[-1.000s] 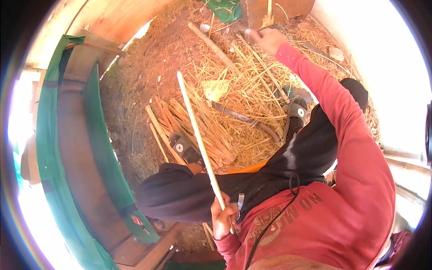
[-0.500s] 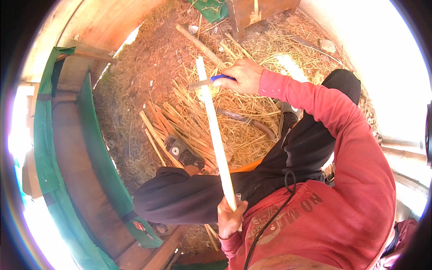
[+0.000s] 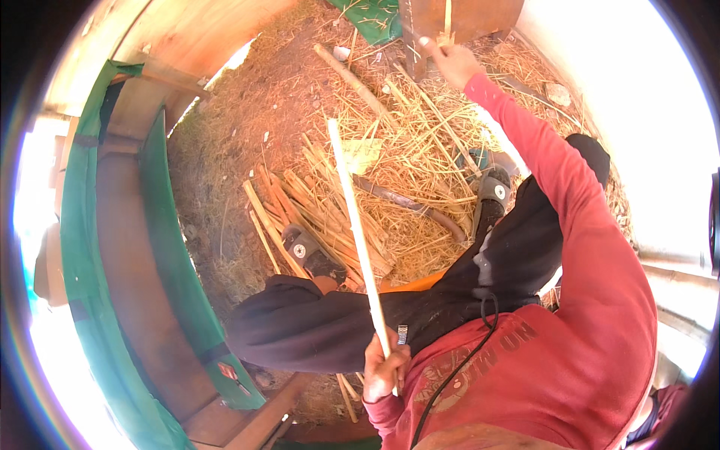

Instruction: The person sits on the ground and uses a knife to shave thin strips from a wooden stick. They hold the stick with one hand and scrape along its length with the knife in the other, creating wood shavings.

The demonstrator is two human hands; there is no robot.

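My left hand (image 3: 384, 367) is wrapped round the lower end of a long, pale, stripped stick (image 3: 354, 217), close to my waist. The stick slants up and away over my lap, its far tip above the straw. My right hand (image 3: 456, 66) reaches far forward, beside the upright wooden piece (image 3: 480, 21) at the top. Its fingers look curled, but what they hold, if anything, is hidden; the blue-handled knife seen earlier does not show.
Split sticks (image 3: 330, 210) lie in a pile by my left foot, with straw (image 3: 420, 135) around. A thicker pole (image 3: 354, 81) and a dark curved stick (image 3: 409, 201) lie on the ground. A green-covered wooden frame (image 3: 124, 270) stands at left.
My right hand has left the stick, where it held a blue-handled knife against the upper part, and moved forward and right. My left hand keeps its hold on the stick.
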